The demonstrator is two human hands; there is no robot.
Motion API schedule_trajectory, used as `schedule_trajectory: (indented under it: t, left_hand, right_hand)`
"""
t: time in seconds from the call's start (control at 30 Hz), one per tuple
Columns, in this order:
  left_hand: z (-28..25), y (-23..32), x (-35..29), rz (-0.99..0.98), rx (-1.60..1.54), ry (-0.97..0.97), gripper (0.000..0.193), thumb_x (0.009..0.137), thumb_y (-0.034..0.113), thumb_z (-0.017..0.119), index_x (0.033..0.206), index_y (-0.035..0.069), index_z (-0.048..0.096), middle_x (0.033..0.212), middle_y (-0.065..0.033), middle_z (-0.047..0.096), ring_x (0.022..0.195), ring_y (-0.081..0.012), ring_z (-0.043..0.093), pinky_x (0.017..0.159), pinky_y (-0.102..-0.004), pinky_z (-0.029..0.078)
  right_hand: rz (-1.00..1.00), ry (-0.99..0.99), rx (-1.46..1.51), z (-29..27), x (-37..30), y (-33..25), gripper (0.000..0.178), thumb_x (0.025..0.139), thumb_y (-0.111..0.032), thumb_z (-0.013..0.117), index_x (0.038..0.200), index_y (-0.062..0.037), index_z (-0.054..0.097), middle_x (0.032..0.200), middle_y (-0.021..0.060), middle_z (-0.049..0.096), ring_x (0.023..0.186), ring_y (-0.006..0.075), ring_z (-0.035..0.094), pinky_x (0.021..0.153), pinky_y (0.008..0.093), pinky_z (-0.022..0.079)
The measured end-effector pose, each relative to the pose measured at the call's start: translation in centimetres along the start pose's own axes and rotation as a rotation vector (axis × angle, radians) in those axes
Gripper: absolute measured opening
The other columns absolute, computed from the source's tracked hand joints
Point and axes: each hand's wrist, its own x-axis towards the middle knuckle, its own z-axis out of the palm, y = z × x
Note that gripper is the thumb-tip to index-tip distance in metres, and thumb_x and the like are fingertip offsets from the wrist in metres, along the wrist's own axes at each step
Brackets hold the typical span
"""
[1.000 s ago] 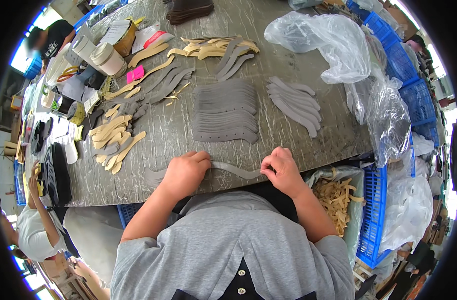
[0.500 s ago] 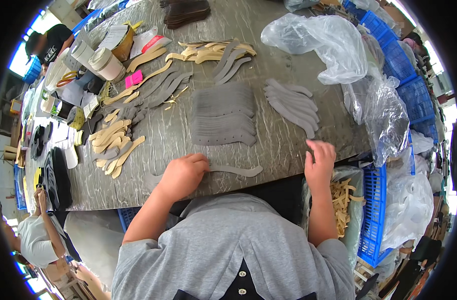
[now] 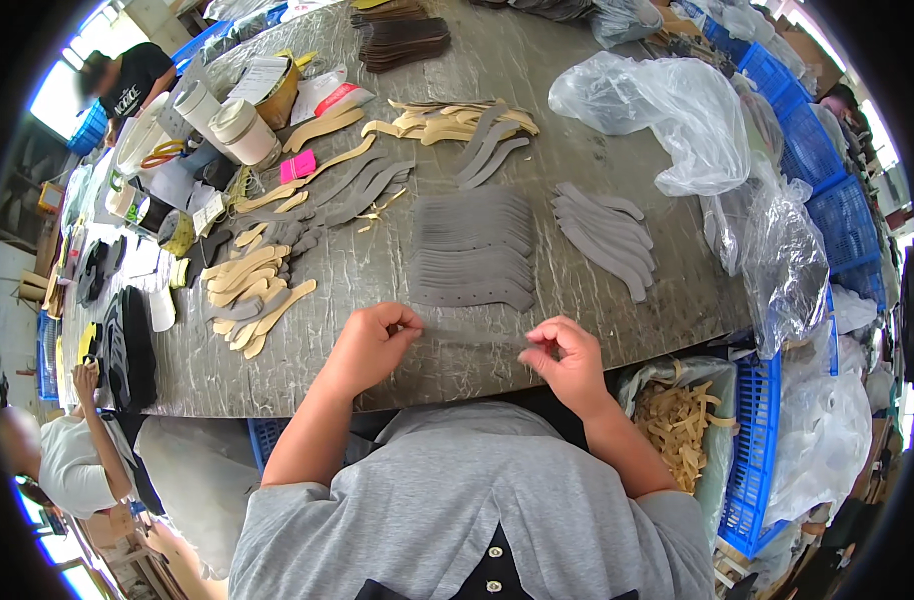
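A curved grey strip [image 3: 474, 338], smeared by motion, stretches between my two hands just above the near part of the table. My left hand [image 3: 369, 350] pinches its left end. At the other end, the thumb and fingertips of my right hand [image 3: 567, 362] are closed on it. Just beyond lies a neat overlapping stack of grey strips [image 3: 472, 250], with small dark holes along its nearest piece. Right of that stack, several more grey strips [image 3: 605, 235] lie fanned out.
Tan and grey strips [image 3: 247, 285] are heaped at the left. More tan strips [image 3: 447, 122] and a dark brown stack [image 3: 405, 42] lie farther back. Clear plastic bags [image 3: 667, 110] cover the right side. A bin of tan scraps [image 3: 677, 425] and a blue crate [image 3: 752, 450] stand right of me.
My right hand has come left from beside the fanned strips and closed on the grey strip's right end. The strip, earlier lying by my left hand, is now held between both. The view has shifted slightly.
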Motion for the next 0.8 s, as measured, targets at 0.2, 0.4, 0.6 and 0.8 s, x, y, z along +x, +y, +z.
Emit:
schedule_trajectory:
  t: [0.2,0.4,0.6,0.8]
  left_hand:
    - [0.4,-1.5,2.0,0.264,-0.005,0.194,0.008,0.082,0.001,0.071,0.09,0.001,0.071,0.069,0.0001,0.061,0.064,-0.0054,0.051,0.057,-0.0234,0.042]
    - [0.3,-1.0,4.2,-0.066,-0.036,0.123,0.012,0.083,0.006,0.069,0.093,-0.002,0.07,0.074,-0.0068,0.067,0.066,-0.0136,0.059,0.062,-0.0297,0.048]
    - [0.5,-1.9,5.1,-0.084,0.03,0.118,0.013,0.079,0.009,0.073,0.089,0.0,0.071,0.072,-0.0052,0.067,0.065,-0.0107,0.057,0.062,-0.0284,0.047]
    - [0.5,-1.8,5.3,-0.128,0.065,0.075,0.013,0.081,0.01,0.071,0.089,-0.001,0.07,0.078,-0.0121,0.07,0.071,-0.0191,0.064,0.067,-0.0331,0.051]
  right_hand:
    - [-0.058,0.244,-0.091,1.5,2.2,1.2,0.011,0.08,-0.002,0.076,0.085,0.0006,0.066,0.08,0.0071,0.062,0.067,0.0117,0.057,0.061,0.0253,0.046]
    - [0.211,0.24,-0.015,1.9,5.0,2.8,0.024,0.085,-0.001,0.071,0.105,0.0003,0.058,0.074,0.0051,0.063,0.062,0.0102,0.056,0.059,0.0254,0.046]
    - [0.263,0.228,-0.147,2.1,5.9,3.3,0.041,0.081,-0.004,0.074,0.114,-0.0028,0.05,0.073,0.0073,0.064,0.06,0.0126,0.058,0.058,0.029,0.047]
    - [0.275,0.208,-0.157,2.0,6.0,3.4,0.04,0.081,-0.004,0.074,0.113,-0.0029,0.051,0.071,0.0071,0.064,0.058,0.0132,0.058,0.057,0.0294,0.047]
